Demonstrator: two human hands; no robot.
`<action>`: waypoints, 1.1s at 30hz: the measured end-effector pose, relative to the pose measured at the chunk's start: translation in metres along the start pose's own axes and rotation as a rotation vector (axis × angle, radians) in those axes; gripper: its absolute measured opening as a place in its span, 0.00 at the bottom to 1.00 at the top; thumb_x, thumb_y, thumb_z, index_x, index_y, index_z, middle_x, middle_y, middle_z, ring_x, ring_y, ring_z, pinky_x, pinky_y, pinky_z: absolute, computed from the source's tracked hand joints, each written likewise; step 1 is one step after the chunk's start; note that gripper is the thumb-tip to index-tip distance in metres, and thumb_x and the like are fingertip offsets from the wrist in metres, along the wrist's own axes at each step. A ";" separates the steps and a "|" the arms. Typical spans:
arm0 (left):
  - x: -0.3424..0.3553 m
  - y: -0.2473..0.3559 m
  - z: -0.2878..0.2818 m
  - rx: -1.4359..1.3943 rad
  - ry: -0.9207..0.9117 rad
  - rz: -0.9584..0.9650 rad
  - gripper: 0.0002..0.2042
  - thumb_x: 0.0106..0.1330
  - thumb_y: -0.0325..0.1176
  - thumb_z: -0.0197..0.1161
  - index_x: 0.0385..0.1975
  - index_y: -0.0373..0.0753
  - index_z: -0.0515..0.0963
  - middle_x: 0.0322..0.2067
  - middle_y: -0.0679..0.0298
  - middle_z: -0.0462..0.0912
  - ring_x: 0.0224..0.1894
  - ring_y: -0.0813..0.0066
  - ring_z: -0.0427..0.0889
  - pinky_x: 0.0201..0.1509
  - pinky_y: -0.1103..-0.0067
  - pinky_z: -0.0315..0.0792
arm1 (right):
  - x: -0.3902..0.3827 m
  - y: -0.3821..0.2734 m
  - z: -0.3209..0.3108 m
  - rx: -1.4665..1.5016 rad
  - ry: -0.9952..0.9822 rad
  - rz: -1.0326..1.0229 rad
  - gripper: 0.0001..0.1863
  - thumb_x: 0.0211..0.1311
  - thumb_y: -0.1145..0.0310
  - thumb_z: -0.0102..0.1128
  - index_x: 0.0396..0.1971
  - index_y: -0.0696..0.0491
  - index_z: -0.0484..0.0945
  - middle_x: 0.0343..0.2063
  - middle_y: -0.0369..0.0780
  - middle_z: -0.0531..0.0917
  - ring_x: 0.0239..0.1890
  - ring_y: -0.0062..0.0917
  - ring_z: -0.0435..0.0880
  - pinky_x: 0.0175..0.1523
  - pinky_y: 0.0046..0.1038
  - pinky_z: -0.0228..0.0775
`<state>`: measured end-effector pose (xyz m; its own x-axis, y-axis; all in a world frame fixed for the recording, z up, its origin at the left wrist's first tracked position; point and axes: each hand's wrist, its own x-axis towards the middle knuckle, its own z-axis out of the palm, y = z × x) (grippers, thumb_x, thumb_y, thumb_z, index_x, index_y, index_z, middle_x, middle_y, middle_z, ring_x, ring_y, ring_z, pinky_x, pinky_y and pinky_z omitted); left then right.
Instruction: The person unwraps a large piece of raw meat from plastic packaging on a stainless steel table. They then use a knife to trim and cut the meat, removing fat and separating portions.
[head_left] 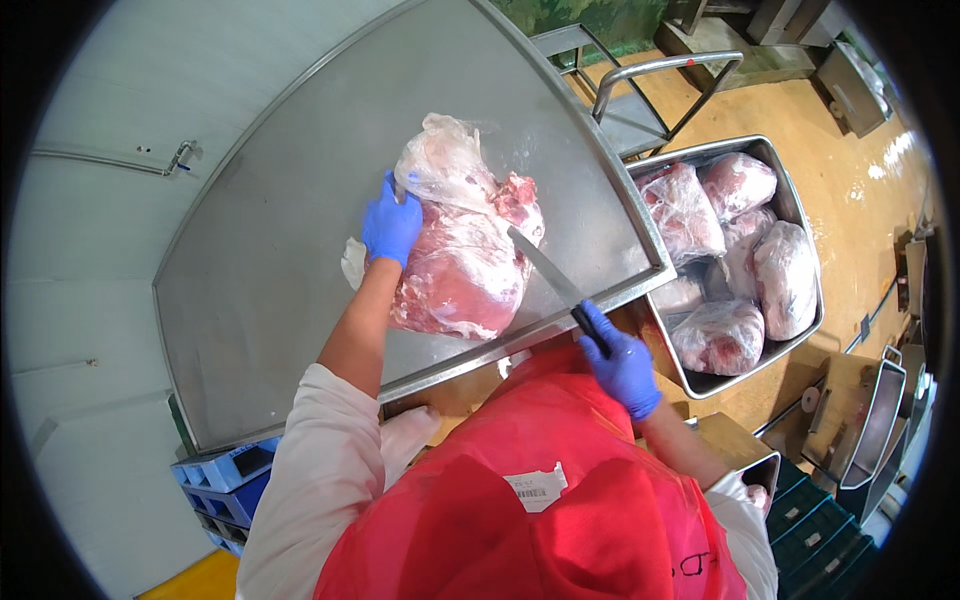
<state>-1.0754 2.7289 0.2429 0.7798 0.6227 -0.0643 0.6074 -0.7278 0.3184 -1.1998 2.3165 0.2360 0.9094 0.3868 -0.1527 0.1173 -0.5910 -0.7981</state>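
A large piece of raw pink meat (450,275) lies on a steel table (260,200), with a pale flap of fat or membrane (440,165) at its far end. My left hand (391,225), in a blue glove, is closed on that flap at its left side. My right hand (620,370), also gloved in blue, grips the dark handle of a long knife (548,268) at the table's near edge; the blade reaches up-left to the meat, with its tip against the upper right part, beside the flap.
Right of the table, a steel tub (805,305) holds several wrapped pieces of meat (785,275). A trolley (630,105) stands behind it. Blue crates (225,485) are stacked at lower left, dark green crates (820,530) at lower right, and more steel bins (865,420) at the right.
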 end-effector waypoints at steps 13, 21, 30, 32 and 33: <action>-0.021 0.010 -0.014 -0.035 0.055 0.085 0.31 0.75 0.56 0.46 0.72 0.42 0.66 0.58 0.44 0.80 0.57 0.41 0.80 0.59 0.53 0.76 | 0.056 -0.083 -0.076 -0.054 -0.278 0.081 0.25 0.71 0.60 0.59 0.65 0.53 0.75 0.41 0.59 0.85 0.45 0.55 0.85 0.49 0.43 0.78; -0.012 0.010 -0.010 0.004 0.063 -0.027 0.32 0.75 0.58 0.46 0.70 0.41 0.69 0.60 0.44 0.79 0.59 0.40 0.79 0.61 0.53 0.75 | 0.015 -0.037 0.019 0.157 0.042 0.080 0.27 0.71 0.65 0.64 0.68 0.49 0.73 0.46 0.56 0.86 0.49 0.48 0.87 0.50 0.38 0.81; -0.035 -0.003 0.005 -0.135 0.295 -0.041 0.34 0.70 0.55 0.58 0.71 0.40 0.67 0.67 0.48 0.73 0.69 0.40 0.68 0.71 0.51 0.64 | 0.032 -0.003 0.021 0.152 0.070 -0.034 0.28 0.70 0.61 0.63 0.70 0.44 0.72 0.40 0.55 0.87 0.40 0.50 0.88 0.43 0.41 0.81; -0.036 -0.015 0.017 -0.098 0.632 0.304 0.35 0.67 0.52 0.64 0.71 0.41 0.67 0.70 0.52 0.70 0.74 0.42 0.60 0.74 0.48 0.56 | 0.014 0.008 -0.009 0.042 0.013 -0.021 0.28 0.71 0.62 0.62 0.71 0.42 0.72 0.41 0.53 0.87 0.40 0.48 0.89 0.43 0.41 0.82; -0.036 0.001 0.005 -0.034 0.529 0.486 0.34 0.67 0.50 0.65 0.71 0.42 0.68 0.70 0.53 0.70 0.75 0.42 0.59 0.75 0.48 0.54 | 0.007 0.024 -0.009 0.061 0.115 -0.047 0.29 0.71 0.62 0.61 0.71 0.41 0.71 0.40 0.52 0.88 0.39 0.48 0.89 0.43 0.41 0.81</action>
<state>-1.1018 2.7040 0.2406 0.7778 0.2930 0.5560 0.1990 -0.9540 0.2244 -1.1872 2.2983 0.2212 0.9435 0.3275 -0.0496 0.1395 -0.5286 -0.8373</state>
